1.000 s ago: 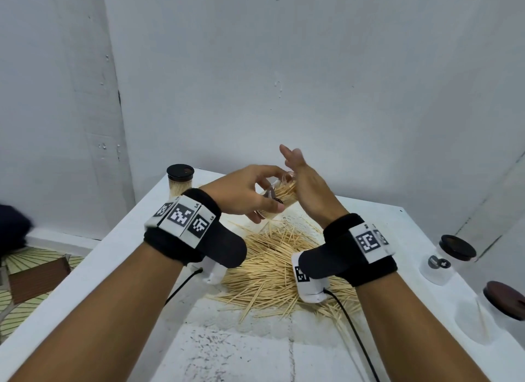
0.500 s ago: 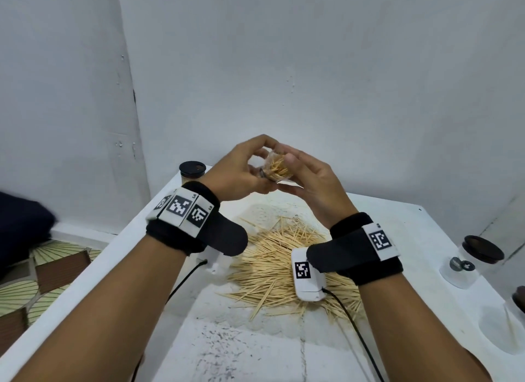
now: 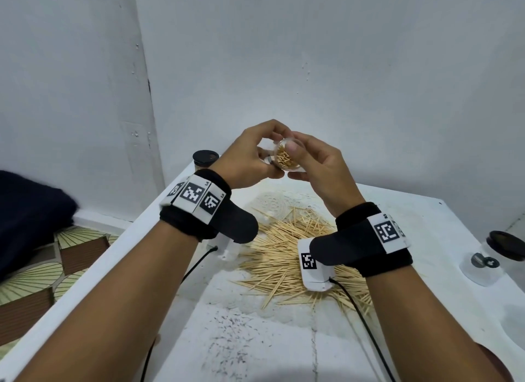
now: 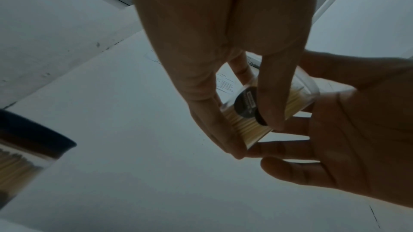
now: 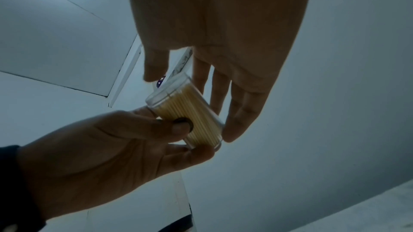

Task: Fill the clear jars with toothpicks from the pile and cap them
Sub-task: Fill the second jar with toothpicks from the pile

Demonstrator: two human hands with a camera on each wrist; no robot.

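Since half a second ago I've tipped the small clear plastic jar [image 3: 287,157] so its open mouth faces the head camera, and my right thumb now lies over the rim.

Nearest me, black wrist straps with white coded tags sit on both forearms. Under them lies the loose pile of pale wooden toothpicks [image 3: 287,256], thin and pointed, fanned across the speckled white table [image 3: 255,339]. I hold the jar raised above the pile, uncapped.

My left hand [image 3: 250,157] pinches the jar's lower body, thumb across its dark round label, probably to steady it. My right hand [image 3: 315,165] cups the far side, fingertips at the base, thumb at the mouth, I guess to level the sticks before capping. The jar is smooth, cylindrical and packed with upright sticks.

At the right edge stands an empty clear jar with a dark brown lid [image 3: 494,256]. Further back left, a filled jar with a black cap [image 3: 205,158] sits at the table corner against the plain white wall.
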